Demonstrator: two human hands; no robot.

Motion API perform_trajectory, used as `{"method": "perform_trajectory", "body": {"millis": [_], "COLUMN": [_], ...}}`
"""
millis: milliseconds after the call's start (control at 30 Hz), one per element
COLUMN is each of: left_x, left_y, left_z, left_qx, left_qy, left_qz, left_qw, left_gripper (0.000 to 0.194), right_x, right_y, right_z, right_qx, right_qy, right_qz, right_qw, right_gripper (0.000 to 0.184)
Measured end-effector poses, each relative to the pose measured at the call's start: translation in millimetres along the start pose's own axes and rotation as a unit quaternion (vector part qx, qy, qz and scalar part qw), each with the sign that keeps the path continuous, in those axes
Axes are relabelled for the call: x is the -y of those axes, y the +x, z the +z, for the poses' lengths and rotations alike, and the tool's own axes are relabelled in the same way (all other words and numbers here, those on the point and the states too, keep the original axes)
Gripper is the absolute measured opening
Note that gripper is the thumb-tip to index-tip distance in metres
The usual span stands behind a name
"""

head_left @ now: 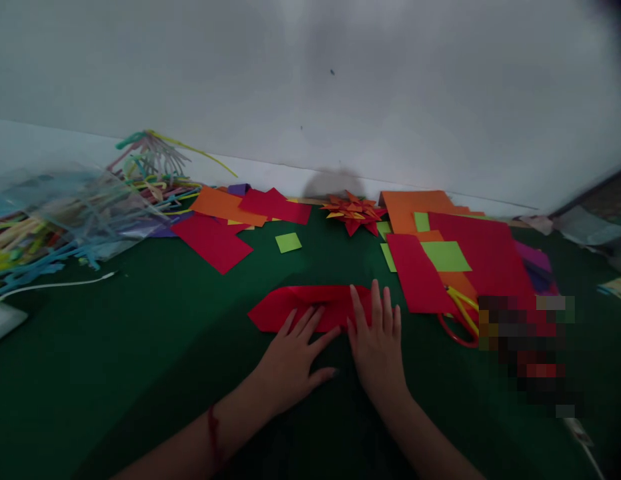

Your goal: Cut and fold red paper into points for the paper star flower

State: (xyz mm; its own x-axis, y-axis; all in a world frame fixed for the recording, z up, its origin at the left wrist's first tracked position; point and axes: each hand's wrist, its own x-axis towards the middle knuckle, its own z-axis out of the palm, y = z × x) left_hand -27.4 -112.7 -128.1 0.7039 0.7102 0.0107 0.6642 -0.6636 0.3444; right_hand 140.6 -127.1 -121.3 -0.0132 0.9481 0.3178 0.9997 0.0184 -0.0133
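Note:
A folded sheet of red paper (280,308) lies flat on the dark green tabletop, long from side to side, with a pointed left end. My left hand (297,360) rests on its lower middle, fingers stretched and thumb spread to the right. On its right part lies my right hand (377,340), palm down with the fingers fanned out; that end of the paper is partly hidden beneath it. Neither hand grips anything. Beyond the paper, near the wall, sits a layered red and orange paper flower (354,212).
Red paper pieces (213,241) and a small green square (289,243) lie at the back left. Pipe cleaners (155,177) and a clear plastic bag (90,200) fill the far left. More red paper (480,247) and scissors (460,323) are at right, beside a pixelated patch. A white wall (240,80) rises behind.

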Motion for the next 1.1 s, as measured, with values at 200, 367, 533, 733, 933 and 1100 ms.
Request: {"method": "perform_trajectory", "body": {"millis": [200,367,533,733,933,1100], "left_x": [0,0,0,1,0,4], "left_y": [-1,-1,0,-1,0,-5], "left_z": [-0.2,-1.8,-2.5,-0.7,1.7,-2.2], "left_qx": [-0.003,0.001,0.009,0.009,-0.009,-0.006], "left_qy": [0.003,0.002,0.0,0.007,0.013,0.03], "left_qz": [0.002,0.002,0.003,0.002,0.01,0.006], "left_qw": [1.0,1.0,1.0,1.0,1.0,1.0], "left_gripper": [0.06,0.059,0.06,0.06,0.06,0.057], "right_x": [-14,-31,-26,1,8,7], "right_y": [-9,-14,12,52,53,53], "right_z": [2,2,-11,7,38,40], "right_qx": [-0.007,-0.028,-0.118,-0.144,-0.09,-0.07], "right_qy": [-0.006,-0.003,0.055,0.102,0.088,0.077], "right_qz": [0.045,0.081,0.082,0.08,0.09,0.095], "right_qw": [0.999,0.996,0.988,0.981,0.988,0.99], "right_gripper": [0.055,0.054,0.048,0.052,0.057,0.058]}}
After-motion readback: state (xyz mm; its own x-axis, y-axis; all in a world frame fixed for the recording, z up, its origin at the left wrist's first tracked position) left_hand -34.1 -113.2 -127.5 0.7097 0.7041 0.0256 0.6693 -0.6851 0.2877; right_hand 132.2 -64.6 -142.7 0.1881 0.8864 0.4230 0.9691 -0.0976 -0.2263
